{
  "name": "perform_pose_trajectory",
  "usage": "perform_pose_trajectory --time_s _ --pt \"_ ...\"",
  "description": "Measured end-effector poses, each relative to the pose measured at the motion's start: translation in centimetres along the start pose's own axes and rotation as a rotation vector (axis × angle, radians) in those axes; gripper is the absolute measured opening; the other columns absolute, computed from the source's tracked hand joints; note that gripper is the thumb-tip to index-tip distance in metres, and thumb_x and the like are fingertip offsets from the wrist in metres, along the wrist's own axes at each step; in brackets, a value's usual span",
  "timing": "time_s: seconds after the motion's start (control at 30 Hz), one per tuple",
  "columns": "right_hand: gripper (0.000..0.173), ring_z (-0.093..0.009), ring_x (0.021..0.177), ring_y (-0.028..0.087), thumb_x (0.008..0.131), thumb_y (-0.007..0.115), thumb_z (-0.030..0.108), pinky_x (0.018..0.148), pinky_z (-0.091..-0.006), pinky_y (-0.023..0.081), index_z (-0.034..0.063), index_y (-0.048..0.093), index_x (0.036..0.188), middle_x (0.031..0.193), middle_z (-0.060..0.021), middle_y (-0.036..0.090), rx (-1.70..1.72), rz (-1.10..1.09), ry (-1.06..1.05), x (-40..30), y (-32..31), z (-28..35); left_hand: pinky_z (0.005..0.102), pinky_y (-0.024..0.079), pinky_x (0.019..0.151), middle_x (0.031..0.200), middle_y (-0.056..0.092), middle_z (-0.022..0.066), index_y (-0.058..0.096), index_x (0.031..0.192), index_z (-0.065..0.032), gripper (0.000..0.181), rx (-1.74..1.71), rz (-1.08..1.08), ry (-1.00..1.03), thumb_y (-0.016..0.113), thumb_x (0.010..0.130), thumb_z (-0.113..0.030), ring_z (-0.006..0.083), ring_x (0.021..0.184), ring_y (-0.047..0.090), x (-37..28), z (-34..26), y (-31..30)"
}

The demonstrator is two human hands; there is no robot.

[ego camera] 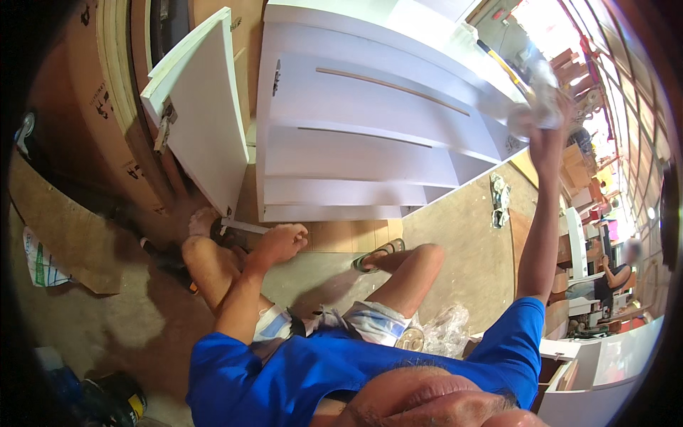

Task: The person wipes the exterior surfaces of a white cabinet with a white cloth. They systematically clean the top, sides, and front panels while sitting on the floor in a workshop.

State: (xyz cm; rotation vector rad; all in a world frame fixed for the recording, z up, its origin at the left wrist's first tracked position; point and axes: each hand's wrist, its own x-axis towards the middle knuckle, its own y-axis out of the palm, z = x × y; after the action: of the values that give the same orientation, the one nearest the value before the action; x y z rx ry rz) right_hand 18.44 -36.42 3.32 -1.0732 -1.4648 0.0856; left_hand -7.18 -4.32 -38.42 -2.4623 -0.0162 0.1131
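Note:
A white cabinet carcass (363,107) lies before me, its shelves and inner compartments facing me. My left hand (283,243) is just below its lower edge, fingers curled; whether it holds anything is hidden. A narrow grey strip (245,227) runs behind that wrist. Out at the far right corner of the cabinet, my right hand (555,109) is blurred by motion and closed around crumpled white material (545,80). Touching or close to it is a yellow-and-black handle (501,65). A white cabinet door (205,112) with a metal hinge (166,120) stands at the left.
Wood panels and cardboard (90,80) lean at the left. A cardboard sheet (347,235) lies under the cabinet's near edge. Clear plastic wrapping (445,331) and a round tin (411,339) sit by my right thigh. A black tool (165,256) lies left. Another person (608,283) sits at the right.

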Motion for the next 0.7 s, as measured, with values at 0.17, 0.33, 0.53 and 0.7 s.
perform_pose_trajectory --time_s 0.17,0.33,0.53,0.7 --pt "0.079 -0.041 0.125 0.051 0.078 0.08 0.008 0.104 -0.0483 0.045 0.0141 0.046 0.149 0.136 -0.0186 0.049 -0.111 0.251 -0.039 0.6 3.1 -0.2 0.0462 0.053 0.089 0.111 0.071 0.018 0.065 0.12 -0.0067 0.037 -0.042 0.082 0.081 0.069 0.09 -0.027 0.0363 0.107 0.067 0.0 0.9 0.5" --pt "0.072 -0.04 0.118 0.059 0.071 0.075 -0.002 0.1 -0.0479 0.049 0.0038 0.053 0.139 0.129 -0.0192 0.059 -0.136 0.078 -0.143 -0.1 4.7 -3.0 0.045 0.053 0.09 0.115 0.069 0.0163 0.064 0.122 -0.0077 0.037 0.049 0.05 0.053 0.067 0.092 -0.029 0.0362 0.108 0.065 -1.2 0.6 -0.1" --pt "0.059 -0.036 0.096 0.067 0.065 0.079 0.011 0.086 -0.0446 0.054 -0.0011 0.063 0.12 0.108 -0.0177 0.067 -0.059 -0.087 -0.476 5.2 6.7 2.9 0.0443 0.048 0.101 0.125 0.067 0.0141 0.061 0.131 -0.0124 0.041 0.06 0.171 -0.001 0.063 0.093 -0.029 0.0339 0.117 0.062 -1.5 -0.1 -1.9" --pt "0.039 -0.024 0.088 0.063 0.068 0.074 0.022 0.076 -0.0384 0.052 0.0067 0.065 0.103 0.1 -0.0075 0.062 0.032 -0.127 -0.575 11.5 10.0 14.5 0.045 0.038 0.113 0.14 0.058 0.0158 0.06 0.134 -0.015 0.042 -0.026 0.173 -0.084 0.058 0.095 -0.033 0.0331 0.136 0.048 -1.3 -1.6 -2.2"
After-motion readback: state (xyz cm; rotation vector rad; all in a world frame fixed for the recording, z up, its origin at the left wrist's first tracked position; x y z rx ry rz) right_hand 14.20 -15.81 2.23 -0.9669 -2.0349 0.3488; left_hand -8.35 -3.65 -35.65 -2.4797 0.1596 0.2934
